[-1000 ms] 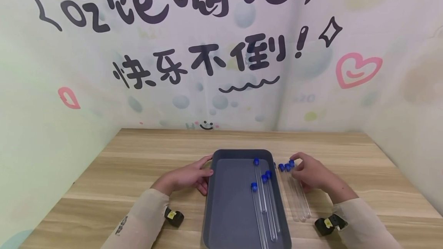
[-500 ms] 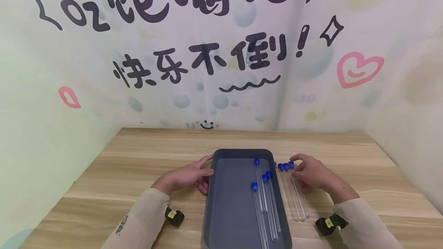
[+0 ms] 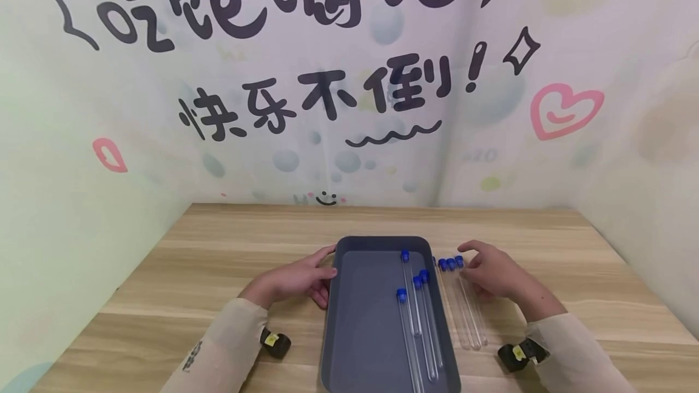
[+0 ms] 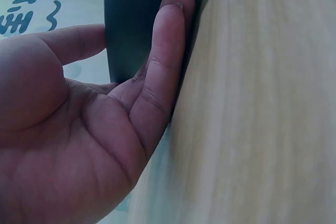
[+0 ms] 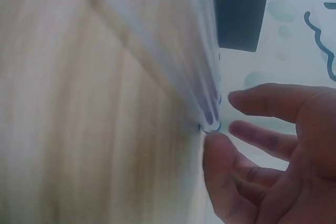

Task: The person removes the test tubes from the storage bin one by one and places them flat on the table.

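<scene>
R hand [image 3: 491,273]: thumb & fingers spread, no pinch, nr the loose tubes [image 3: 451,264] on the table [image 3: 185,296]; can't tell if it touches. L hand [image 3: 297,278]: straight fingers on the tray [image 3: 363,320], L side. Tray has 4 tubes [image 3: 417,282] w/ blue caps; at least 3 are out, so prob. abt half done. Wall [image 3: 262,162] says 吃饱喝饱, 快乐不倒! Can't see labels on tubes.

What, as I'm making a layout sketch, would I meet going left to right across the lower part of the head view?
Left sleeve, left hand, gray tray, blue-capped tubes on the table, right hand, right sleeve.
</scene>
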Demonstrator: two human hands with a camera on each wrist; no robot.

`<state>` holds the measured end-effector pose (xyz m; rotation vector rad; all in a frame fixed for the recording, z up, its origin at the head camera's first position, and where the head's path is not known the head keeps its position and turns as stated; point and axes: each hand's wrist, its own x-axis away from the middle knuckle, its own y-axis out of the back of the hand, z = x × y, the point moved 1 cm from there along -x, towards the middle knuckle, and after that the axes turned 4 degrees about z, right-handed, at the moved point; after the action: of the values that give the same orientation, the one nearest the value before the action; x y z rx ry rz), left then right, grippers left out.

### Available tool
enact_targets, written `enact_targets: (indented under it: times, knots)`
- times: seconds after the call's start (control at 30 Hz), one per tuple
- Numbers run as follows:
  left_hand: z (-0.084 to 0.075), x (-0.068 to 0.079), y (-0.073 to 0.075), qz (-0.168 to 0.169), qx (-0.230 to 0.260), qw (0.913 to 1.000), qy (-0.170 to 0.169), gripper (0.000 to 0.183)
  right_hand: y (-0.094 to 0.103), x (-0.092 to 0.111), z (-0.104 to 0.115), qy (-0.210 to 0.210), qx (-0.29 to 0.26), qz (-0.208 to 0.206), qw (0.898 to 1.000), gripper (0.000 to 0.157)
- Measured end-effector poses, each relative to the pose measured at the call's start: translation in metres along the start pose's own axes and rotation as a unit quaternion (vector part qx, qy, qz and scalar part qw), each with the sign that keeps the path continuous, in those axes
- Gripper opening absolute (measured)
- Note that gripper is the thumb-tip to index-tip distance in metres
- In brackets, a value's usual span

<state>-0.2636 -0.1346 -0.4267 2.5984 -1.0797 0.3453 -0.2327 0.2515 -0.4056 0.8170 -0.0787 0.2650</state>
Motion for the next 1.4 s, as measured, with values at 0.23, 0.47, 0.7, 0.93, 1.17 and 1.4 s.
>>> enact_targets:
  times: [0.23,0.47,0.7,0.93,1.17,1.4]
  knots:
    - [0.001,0.001,0.0,0.001,0.0,1.0,-0.001,0.066,-0.001,0.002,0.013,0.009,0.016,-0.035,0.999,0.047]
    - [0.0,0.001,0.001,-0.002,0.001,1.0,-0.002,0.066,-0.003,0.007,0.029,0.028,0.008,-0.042,0.999,0.044]
    - [0.0,0.001,0.001,0.003,0.004,1.0,-0.003,0.066,-0.007,0.014,0.053,0.038,-0.011,-0.035,0.999,0.044]
    - [-0.002,0.001,0.002,0.0,0.003,1.0,-0.002,0.066,-0.011,0.014,0.085,0.059,-0.018,-0.034,0.998,0.049]
    - [0.001,0.001,0.002,-0.003,0.005,1.0,0.002,0.066,-0.022,0.009,0.108,0.084,-0.026,-0.013,0.996,0.047]
    - [0.002,0.0,0.001,-0.001,0.004,1.0,0.0,0.066,-0.033,0.002,0.116,0.083,-0.029,-0.003,0.996,0.043]
